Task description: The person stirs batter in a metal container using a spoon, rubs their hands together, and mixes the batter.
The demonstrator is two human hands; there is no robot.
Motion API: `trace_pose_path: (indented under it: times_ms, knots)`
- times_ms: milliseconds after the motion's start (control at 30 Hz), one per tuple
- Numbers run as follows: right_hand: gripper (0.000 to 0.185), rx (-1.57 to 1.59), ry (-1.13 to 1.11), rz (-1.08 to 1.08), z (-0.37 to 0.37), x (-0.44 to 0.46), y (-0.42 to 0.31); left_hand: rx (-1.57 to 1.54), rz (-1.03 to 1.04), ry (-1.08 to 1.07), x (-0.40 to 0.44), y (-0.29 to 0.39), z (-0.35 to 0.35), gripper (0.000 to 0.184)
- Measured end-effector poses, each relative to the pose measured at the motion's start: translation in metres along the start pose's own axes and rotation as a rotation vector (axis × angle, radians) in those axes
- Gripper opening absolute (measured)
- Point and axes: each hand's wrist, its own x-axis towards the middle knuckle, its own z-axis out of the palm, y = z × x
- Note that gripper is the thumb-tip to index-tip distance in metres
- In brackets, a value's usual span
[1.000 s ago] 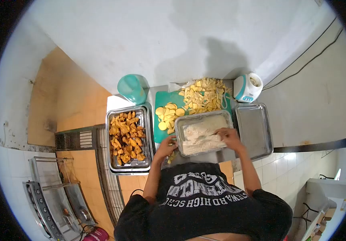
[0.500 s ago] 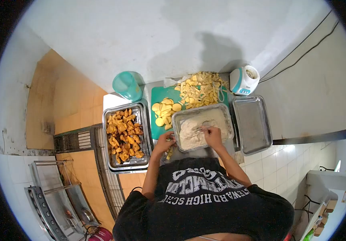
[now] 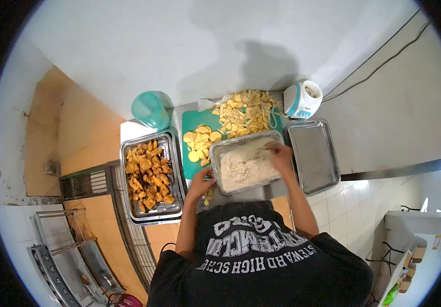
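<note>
A rectangular metal tray point(image 3: 217, 180) holds pale, thick batter point(image 3: 243, 168) with streaks and ridges on its surface. My left hand point(image 3: 200, 184) is at the tray's left edge, its fingers closed on the rim. Over the right part of the batter, my right hand point(image 3: 281, 159) is closed around what looks like a thin utensil point(image 3: 261, 150); motion blur hides its exact kind. Beyond the tray, a green cutting board point(image 3: 192, 162) carries round yellow slices point(image 3: 200, 140) and a heap of smaller cut yellow pieces point(image 3: 243, 115).
Fried golden-brown pieces point(image 3: 150, 171) fill a metal tray point(image 3: 178, 202) at the left. Behind it stands a turquoise plastic container point(image 3: 151, 110). To the right are another metal tray point(image 3: 315, 156) and a white-and-teal appliance point(image 3: 301, 100) against the wall.
My right hand has moved right and away from me across the batter, and is now blurred. My left hand stays at the tray's left edge. The whole view has shifted slightly.
</note>
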Motion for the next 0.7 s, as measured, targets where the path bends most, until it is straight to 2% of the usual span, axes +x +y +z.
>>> trace_pose_path:
  times_ms: [67, 100, 167, 200, 367, 433, 533, 600, 667, 700]
  knots:
    - [0.015, 0.095, -0.032, -0.232, 0.047, -0.023, -0.018, -0.053, -0.005, 0.02, -0.007, 0.01, 0.006, 0.041]
    - [0.016, 0.0, -0.184, -0.124, 0.058, -0.033, -0.026, -0.104, 0.003, 0.046, -0.008, 0.014, 0.007, 0.038]
    - [0.015, 0.172, -0.238, -0.166, 0.03, -0.04, -0.072, -0.106, 0.02, 0.044, -0.006, 0.007, 0.005, 0.039]
    - [0.015, 0.175, -0.25, -0.168, 0.023, -0.04, -0.072, -0.103, 0.034, 0.049, -0.007, 0.005, 0.006, 0.04]
    - [0.016, 0.164, -0.171, -0.058, -0.062, -0.011, -0.033, -0.028, 0.007, 0.045, -0.009, 0.008, 0.004, 0.044]
    - [0.016, 0.073, 0.0, -0.032, -0.075, 0.0, -0.005, -0.066, -0.004, 0.027, -0.007, 0.01, 0.004, 0.045]
    - [0.017, 0.013, 0.109, -0.024, -0.043, 0.01, 0.026, -0.11, 0.001, 0.022, -0.001, 0.0, 0.001, 0.048]
    - [0.018, 0.108, 0.153, -0.076, -0.004, 0.001, 0.016, -0.14, -0.006, 0.038, -0.003, 0.003, 0.003, 0.05]
    - [0.02, 0.115, -0.036, -0.115, 0.032, -0.016, -0.006, -0.142, 0.026, 0.052, -0.004, 0.005, 0.006, 0.05]
    - [0.021, -0.146, -0.149, -0.119, 0.051, -0.025, 0.0, -0.143, 0.064, 0.061, -0.006, 0.004, 0.006, 0.049]
